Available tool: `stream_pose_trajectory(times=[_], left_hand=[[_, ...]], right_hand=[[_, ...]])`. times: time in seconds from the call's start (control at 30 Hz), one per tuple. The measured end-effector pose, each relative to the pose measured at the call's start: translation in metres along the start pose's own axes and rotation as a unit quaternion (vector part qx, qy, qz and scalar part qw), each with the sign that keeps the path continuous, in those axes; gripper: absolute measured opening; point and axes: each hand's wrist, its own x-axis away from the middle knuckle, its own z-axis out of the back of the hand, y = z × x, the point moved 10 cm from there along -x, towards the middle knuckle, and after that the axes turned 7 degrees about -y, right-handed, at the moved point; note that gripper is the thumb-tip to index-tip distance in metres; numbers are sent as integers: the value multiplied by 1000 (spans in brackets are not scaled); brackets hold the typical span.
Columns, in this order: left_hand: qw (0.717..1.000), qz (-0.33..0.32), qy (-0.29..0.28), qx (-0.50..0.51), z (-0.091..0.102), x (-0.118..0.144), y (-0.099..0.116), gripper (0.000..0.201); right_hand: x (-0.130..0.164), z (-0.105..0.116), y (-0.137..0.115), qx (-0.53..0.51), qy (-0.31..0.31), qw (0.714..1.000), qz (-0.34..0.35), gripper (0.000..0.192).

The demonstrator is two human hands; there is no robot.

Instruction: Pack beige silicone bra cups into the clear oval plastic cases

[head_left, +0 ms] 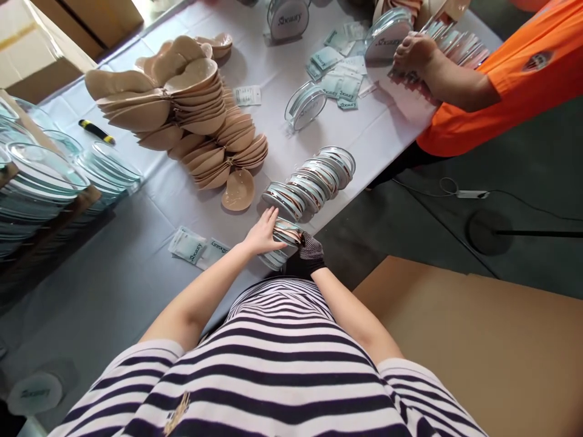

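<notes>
At the table's near edge, my bare left hand (263,234) has its fingers and thumb spread around a round clear case (286,233) with beige contents. My right hand (312,249), in a dark dotted glove, is closed on the right edge of the same case. Its fingertips are partly hidden. Another case (274,260) shows just below, close to my body. Right beyond my hands, a row of similar round cases (314,182) stands on edge, leaning together. A single beige bra cup (238,190) lies to the upper left of my left hand.
Beige bra cups (200,103) are piled on the white table (155,200). Printed packets (187,244) lie at the near edge, more (339,73) farther back. Stacked clear cases (40,176) and a yellow-black cutter (96,132) are left. An orange-sleeved co-worker's hand (416,57) handles cases.
</notes>
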Motion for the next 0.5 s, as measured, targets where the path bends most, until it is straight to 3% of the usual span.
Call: stream_pose_trajectory(times=[0.3, 0.5], left_hand=[[1000, 11, -2, 1, -1, -1, 0, 121], [1000, -3, 24, -14, -1, 1, 4, 117]], right_hand=[[-5, 1, 3, -82, -142, 984, 62, 23], [7, 1, 3, -71, -132, 989, 16, 35]])
